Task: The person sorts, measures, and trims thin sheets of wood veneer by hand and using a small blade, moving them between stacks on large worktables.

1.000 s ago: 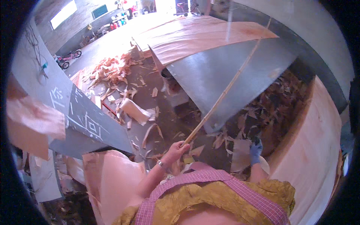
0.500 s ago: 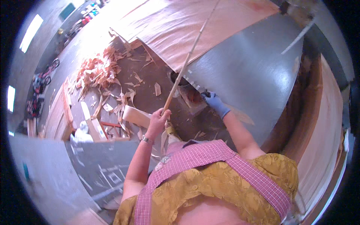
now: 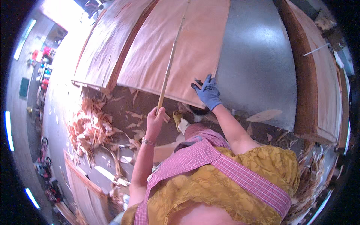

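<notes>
My bare left hand (image 3: pixel 154 119) is wrapped round the near end of a long, thin bamboo stick (image 3: pixel 171 60). The stick stretches away over a broad pinkish wood veneer sheet (image 3: pixel 150 56). My right hand (image 3: pixel 208 93) wears a blue glove with dark fingertips. Its fingers are spread over the veneer's right edge, close to the near corner, where the smooth grey tabletop (image 3: pixel 258 63) begins. Whether the palm presses on the sheet I cannot tell. Below that hand, a dark rounded thing (image 3: pixel 198 110) shows partly under the table's edge.
A thick veneer stack (image 3: pixel 318 75) stands to the right of the tabletop. Another pale stack (image 3: pixel 112 41) lies at the far left. Veneer scraps (image 3: pixel 90 129) are heaped on the floor at left. A wooden stack (image 3: pixel 88 191) stands at the lower left.
My view has swung left. My right hand has left the dark thing at the table's near edge and now spreads over the veneer's edge. My left hand still grips the stick.
</notes>
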### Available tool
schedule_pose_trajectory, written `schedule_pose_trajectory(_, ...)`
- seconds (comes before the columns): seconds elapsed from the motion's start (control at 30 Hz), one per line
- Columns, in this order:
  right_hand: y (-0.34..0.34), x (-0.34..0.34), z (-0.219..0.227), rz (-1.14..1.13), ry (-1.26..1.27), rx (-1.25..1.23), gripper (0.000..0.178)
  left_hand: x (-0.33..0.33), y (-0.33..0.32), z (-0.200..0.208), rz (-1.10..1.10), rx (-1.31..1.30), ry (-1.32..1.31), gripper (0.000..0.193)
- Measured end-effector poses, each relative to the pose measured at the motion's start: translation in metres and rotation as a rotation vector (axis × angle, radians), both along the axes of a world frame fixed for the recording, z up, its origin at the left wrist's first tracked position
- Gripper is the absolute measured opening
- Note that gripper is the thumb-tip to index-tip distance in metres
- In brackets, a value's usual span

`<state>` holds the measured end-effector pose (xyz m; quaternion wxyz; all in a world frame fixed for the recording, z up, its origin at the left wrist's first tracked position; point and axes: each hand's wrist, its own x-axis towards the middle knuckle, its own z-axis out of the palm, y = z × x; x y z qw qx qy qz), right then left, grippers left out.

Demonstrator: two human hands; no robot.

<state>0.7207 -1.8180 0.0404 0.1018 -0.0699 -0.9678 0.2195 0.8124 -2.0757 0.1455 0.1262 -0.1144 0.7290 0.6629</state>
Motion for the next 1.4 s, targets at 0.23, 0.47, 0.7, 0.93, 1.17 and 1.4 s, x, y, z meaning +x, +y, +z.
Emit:
schedule_pose_trajectory(0.23, -0.047, -0.037, -0.015, -0.281, -0.112, 0.073, 0.089, -0.096, -0.106, -0.048, -0.162, -0.096, 0.033, 0.026)
schedule_pose_trajectory(0.47, -0.103, -0.064, 0.004, -0.410, 0.048, -0.138, 0.059, -0.171, -0.196, -0.062, -0.230, 0.021, -0.060, 0.024)
schedule_pose_trajectory(0.7, -0.206, -0.163, 0.116, -0.366, 0.140, -0.958, 0.060, -0.247, -0.280, -0.091, -0.274, -0.035, -0.063, 0.027)
schedule_pose_trajectory(0.93, -0.333, -0.283, 0.182, -0.167, 0.124, -0.894, 0.052, -0.297, -0.333, -0.097, -0.349, -0.080, 0.038, 0.029)
schedule_pose_trajectory(1.17, -0.457, -0.395, 0.129, 0.181, 0.111, -0.853, 0.059, -0.301, -0.363, -0.167, -0.777, 0.049, 0.046, 0.029)
schedule_pose_trajectory(1.4, -0.517, -0.426, 0.119, 0.249, -0.042, -0.675, 0.062, -0.307, -0.372, -0.100, -0.789, 0.252, -0.271, 0.024)
